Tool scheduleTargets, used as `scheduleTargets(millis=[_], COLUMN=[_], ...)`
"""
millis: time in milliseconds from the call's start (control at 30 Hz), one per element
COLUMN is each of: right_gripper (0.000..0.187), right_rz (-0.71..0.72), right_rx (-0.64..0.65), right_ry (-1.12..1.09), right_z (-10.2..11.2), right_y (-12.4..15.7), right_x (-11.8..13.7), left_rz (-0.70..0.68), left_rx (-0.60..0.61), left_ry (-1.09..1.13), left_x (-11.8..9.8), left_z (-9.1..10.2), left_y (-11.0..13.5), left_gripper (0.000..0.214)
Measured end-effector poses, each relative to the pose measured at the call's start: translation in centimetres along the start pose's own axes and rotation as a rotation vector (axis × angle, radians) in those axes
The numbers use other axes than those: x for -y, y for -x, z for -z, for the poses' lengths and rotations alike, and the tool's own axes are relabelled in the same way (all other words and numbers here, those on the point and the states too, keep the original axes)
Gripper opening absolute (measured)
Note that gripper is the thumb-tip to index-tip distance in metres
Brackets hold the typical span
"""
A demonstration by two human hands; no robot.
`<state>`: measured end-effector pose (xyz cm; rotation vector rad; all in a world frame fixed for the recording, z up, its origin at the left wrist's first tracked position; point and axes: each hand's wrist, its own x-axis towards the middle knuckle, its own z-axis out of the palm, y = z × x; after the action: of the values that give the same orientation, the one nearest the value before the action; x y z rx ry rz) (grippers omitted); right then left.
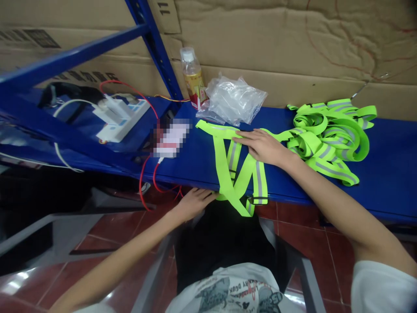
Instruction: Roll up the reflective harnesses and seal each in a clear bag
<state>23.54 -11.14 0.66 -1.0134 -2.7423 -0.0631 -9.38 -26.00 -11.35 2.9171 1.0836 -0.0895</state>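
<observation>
A neon-yellow reflective strap harness [227, 174] with grey stripes and black buckles lies on the blue shelf, its lower loops hanging over the front edge. Fingers of my right hand [260, 145] rest stretched out and slightly apart on the harness's upper band. At the front edge, my left hand [194, 204] pinches the lower left part of the harness between its fingertips; the thumb is mostly hidden. To the right lies a tangled pile of matching reflective straps [332, 139], with a band running from it under my right hand.
Clear plastic bags [233, 100] and a bottle [193, 78] stand behind the harness against cardboard. On the left are a blurred-out phone [171, 138] with a red cable, a white power strip [124, 121] and a blue metal post [159, 52]. The shelf's front edge is close to my lap.
</observation>
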Motion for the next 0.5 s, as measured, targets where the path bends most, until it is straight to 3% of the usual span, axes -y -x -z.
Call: scheduleTargets(millis=[133, 300, 400, 500], right_gripper=[0.07, 0.068, 0.071, 0.069], right_rz=[0.007, 0.002, -0.016, -0.039], right_rx=[-0.002, 0.008, 0.018, 0.018], right_ry=[-0.001, 0.02, 0.008, 0.002], right_z=[-0.3, -0.5, -0.5, -0.5], right_y=[0.0, 0.1, 0.1, 0.1], right_x=[-0.1, -0.1, 0.0, 0.0], left_rz=[0.16, 0.301, 0.205, -0.063], left_rx=[0.021, -0.086, -0.245, -0.481], left_ry=[-0.02, -0.03, 0.035, 0.204], left_x=[0.9, 1.2, 0.7, -1.3], left_z=[-1.6, -2.2, -1.0, 1.3], left_y=[-0.2, 0.5, 1.7, 3.9], left_gripper=[0.052, 0.028, 0.02, 0.028])
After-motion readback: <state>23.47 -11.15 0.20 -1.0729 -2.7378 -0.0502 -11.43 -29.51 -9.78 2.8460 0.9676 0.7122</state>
